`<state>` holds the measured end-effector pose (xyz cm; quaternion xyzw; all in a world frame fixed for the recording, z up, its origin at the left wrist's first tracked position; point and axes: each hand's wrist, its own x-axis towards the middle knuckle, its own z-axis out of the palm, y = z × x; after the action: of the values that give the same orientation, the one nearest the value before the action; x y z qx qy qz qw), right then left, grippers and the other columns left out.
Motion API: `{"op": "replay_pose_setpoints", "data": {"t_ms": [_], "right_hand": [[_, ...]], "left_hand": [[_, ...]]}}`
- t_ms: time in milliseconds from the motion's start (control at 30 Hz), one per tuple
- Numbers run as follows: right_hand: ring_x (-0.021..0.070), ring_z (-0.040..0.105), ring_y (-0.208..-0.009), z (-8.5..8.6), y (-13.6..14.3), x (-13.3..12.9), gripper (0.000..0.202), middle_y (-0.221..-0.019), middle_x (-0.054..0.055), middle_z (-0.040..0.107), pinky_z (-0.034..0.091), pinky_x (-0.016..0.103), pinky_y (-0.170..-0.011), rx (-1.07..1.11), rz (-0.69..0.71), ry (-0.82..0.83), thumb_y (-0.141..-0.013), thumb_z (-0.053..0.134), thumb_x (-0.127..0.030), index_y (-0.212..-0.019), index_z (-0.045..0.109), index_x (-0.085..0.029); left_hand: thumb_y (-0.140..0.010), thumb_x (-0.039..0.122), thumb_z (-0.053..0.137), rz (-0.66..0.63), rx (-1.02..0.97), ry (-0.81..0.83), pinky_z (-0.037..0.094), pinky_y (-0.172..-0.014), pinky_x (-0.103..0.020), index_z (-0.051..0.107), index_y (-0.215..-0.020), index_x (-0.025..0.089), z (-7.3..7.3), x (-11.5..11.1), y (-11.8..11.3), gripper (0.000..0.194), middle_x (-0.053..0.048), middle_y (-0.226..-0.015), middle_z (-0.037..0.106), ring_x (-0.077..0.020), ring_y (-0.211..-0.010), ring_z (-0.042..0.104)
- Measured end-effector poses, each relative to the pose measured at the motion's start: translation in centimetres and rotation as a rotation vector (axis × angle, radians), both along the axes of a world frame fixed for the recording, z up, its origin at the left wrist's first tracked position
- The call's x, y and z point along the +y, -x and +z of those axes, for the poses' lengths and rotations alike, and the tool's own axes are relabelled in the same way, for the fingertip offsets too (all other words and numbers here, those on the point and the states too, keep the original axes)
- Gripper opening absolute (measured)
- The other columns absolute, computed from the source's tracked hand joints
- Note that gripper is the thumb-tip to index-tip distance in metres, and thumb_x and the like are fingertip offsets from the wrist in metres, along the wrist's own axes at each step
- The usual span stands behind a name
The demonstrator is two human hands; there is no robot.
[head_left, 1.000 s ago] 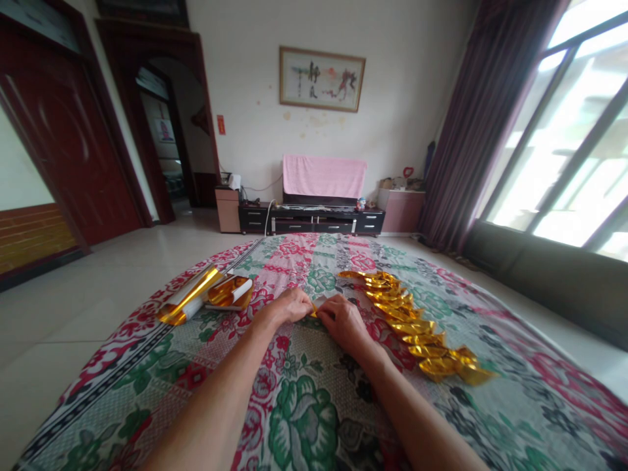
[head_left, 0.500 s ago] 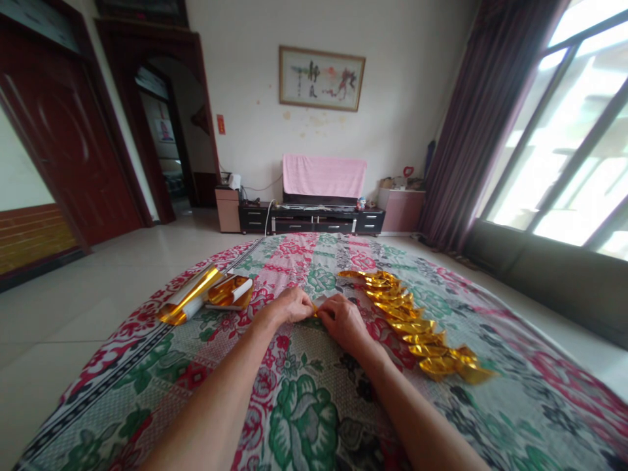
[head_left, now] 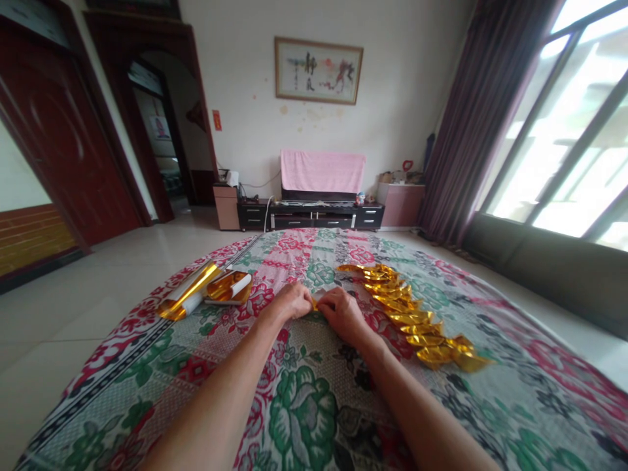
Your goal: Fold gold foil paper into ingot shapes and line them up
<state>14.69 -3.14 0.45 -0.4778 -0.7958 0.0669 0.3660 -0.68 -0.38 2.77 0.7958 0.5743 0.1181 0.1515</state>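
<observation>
My left hand (head_left: 293, 301) and my right hand (head_left: 338, 311) meet over the floral cloth (head_left: 304, 405), both pinching a small piece of gold foil paper (head_left: 314, 305) that my fingers mostly hide. To the right of my right hand lies a curved row of several folded gold foil pieces (head_left: 409, 317). To the left of my left hand lie gold foil sheets with white backing (head_left: 206, 292), loosely rolled.
The cloth covers a round surface over a tiled floor (head_left: 98, 281). A low dark cabinet (head_left: 311, 214) with a pink cloth stands at the far wall. A dark doorway (head_left: 157, 137) is at left, and curtains and a large window (head_left: 564, 131) at right.
My hands stay together on the foil piece, with only slight finger motion. The view has tilted a little, shifting everything slightly up in the picture.
</observation>
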Motion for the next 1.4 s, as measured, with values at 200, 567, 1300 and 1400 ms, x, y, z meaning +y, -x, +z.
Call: {"op": "replay_pose_setpoints", "data": {"t_ms": [200, 567, 1300, 1400], "right_hand": [[0.0129, 0.054, -0.076, -0.2, -0.5, 0.3, 0.022, -0.073, 0.002, 0.064, 0.039, 0.021, -0.071, 0.011, 0.04, 0.016, -0.075, 0.049, -0.012, -0.069, 0.069, -0.018], [0.0139, 0.054, -0.072, 0.3, 0.7, -0.5, 0.014, -0.073, 0.005, 0.059, 0.041, 0.022, -0.066, -0.018, -0.128, 0.073, -0.073, 0.054, -0.02, -0.067, 0.066, -0.016], [0.015, 0.056, -0.081, 0.0, -0.8, 0.4, 0.022, -0.088, 0.006, 0.06, 0.044, 0.024, -0.074, 0.258, -0.163, -0.103, -0.068, 0.045, -0.008, -0.076, 0.063, -0.017], [0.0171, 0.055, -0.09, -0.2, -0.8, 0.8, 0.026, -0.098, 0.007, 0.06, 0.041, 0.028, -0.084, 0.194, -0.215, -0.081, -0.068, 0.046, -0.008, -0.085, 0.063, -0.017]], "left_hand": [[-0.061, 0.024, 0.052, -0.004, -0.028, 0.003, 0.036, -0.05, -0.019, 0.073, -0.075, 0.018, -0.2, 0.2, 0.1, 0.026, -0.003, -0.067, 0.069, -0.0122, -0.061, 0.058], [-0.062, 0.027, 0.052, -0.008, -0.033, 0.008, 0.034, -0.048, -0.019, 0.073, -0.076, 0.017, -0.2, 0.2, 0.1, 0.026, -0.003, -0.067, 0.069, -0.0124, -0.06, 0.058], [-0.062, 0.024, 0.054, 0.006, -0.048, 0.006, 0.039, -0.055, -0.019, 0.072, -0.079, 0.019, -0.2, 0.2, 0.1, 0.025, -0.002, -0.07, 0.069, -0.0129, -0.065, 0.06], [-0.061, 0.024, 0.056, 0.013, -0.081, 0.009, 0.04, -0.057, -0.019, 0.071, -0.081, 0.02, -0.1, 0.2, 0.2, 0.025, -0.002, -0.075, 0.07, -0.0142, -0.07, 0.061]]}}
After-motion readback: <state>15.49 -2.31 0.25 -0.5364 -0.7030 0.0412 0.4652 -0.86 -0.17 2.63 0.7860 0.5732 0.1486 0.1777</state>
